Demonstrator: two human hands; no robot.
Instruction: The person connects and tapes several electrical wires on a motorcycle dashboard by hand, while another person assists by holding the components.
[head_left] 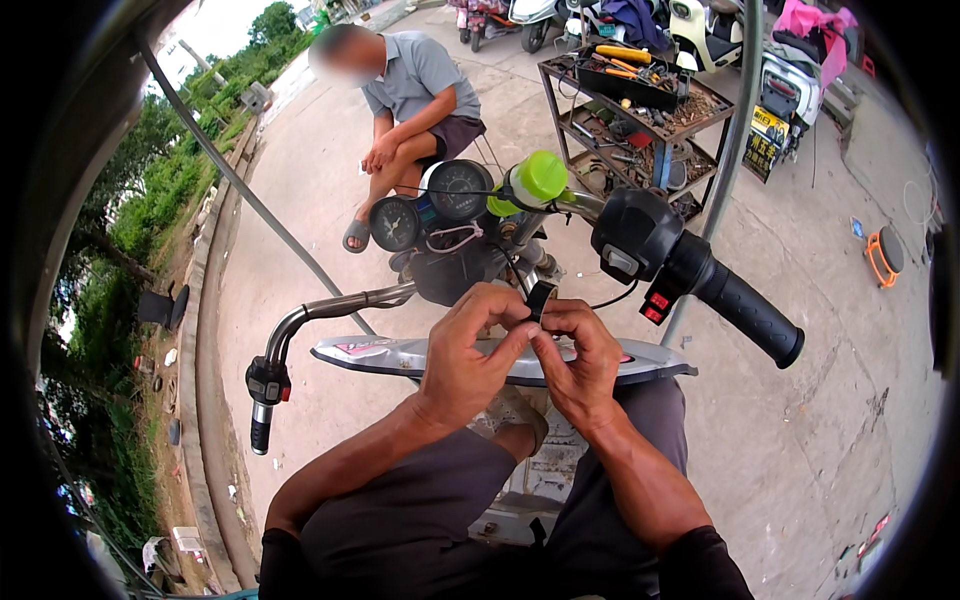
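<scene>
In front of the handlebar, the fingertips of my two hands meet around a small black strip (541, 297) that looks like tape. My left hand (466, 348) pinches it from the left side. My right hand (577, 358) grips it from the right, with thumb and index finger pressed together. Just beyond are the motor vehicle's handlebar (345, 301), two round gauges (458, 190) and a black cable. The right grip (750, 308) has a black rubber sleeve and a switch block with red buttons. At the left end, the bar's metal shows beside another switch block (268, 380).
A silver-grey panel (390, 357) lies below my hands, above my knees. A lime-green bottle-like container (540, 177) sits at the bar. Beyond it, a metal tool cart (650, 125) holds tools; a person (415, 95) sits at left. Metal poles (250, 195) flank the vehicle. Scooters (705, 35) stand behind.
</scene>
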